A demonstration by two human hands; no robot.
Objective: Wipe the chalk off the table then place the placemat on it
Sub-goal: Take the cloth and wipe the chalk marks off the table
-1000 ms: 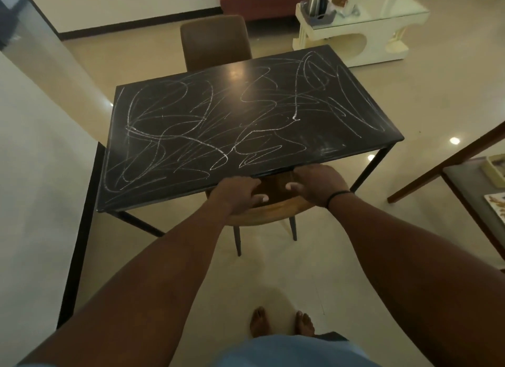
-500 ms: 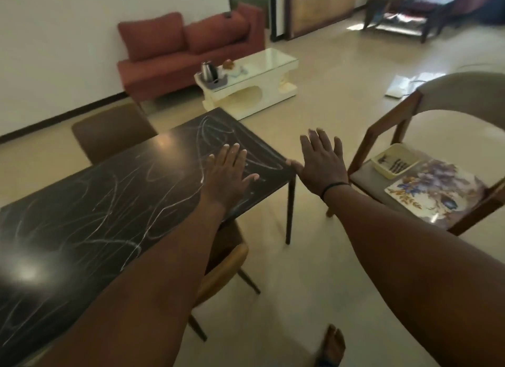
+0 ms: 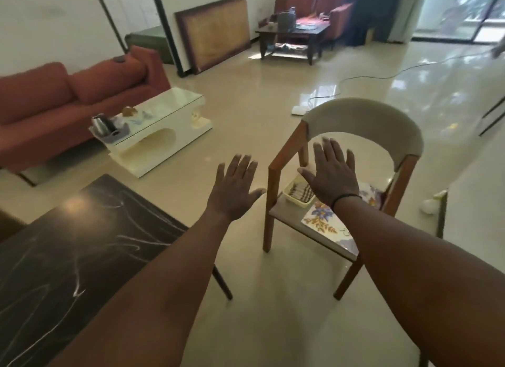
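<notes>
The black table covered in white chalk scribbles fills the lower left. To its right stands a wooden chair with a grey curved back. On its seat lies a floral placemat, partly hidden by my right forearm, beside a small yellow tray holding dark objects. My left hand hovers with fingers spread over the floor between table and chair. My right hand is held flat, fingers straight, above the chair seat. Both hands hold nothing.
A white coffee table with a kettle stands ahead of a red sofa. A dark table and red armchairs sit far back. A cable runs across the glossy floor.
The view has swung right from the table toward the chair. Both hands left the chair under the table's near edge, lifted with fingers spread, and moved right; the right hand now hovers over the wooden chair's seat.
</notes>
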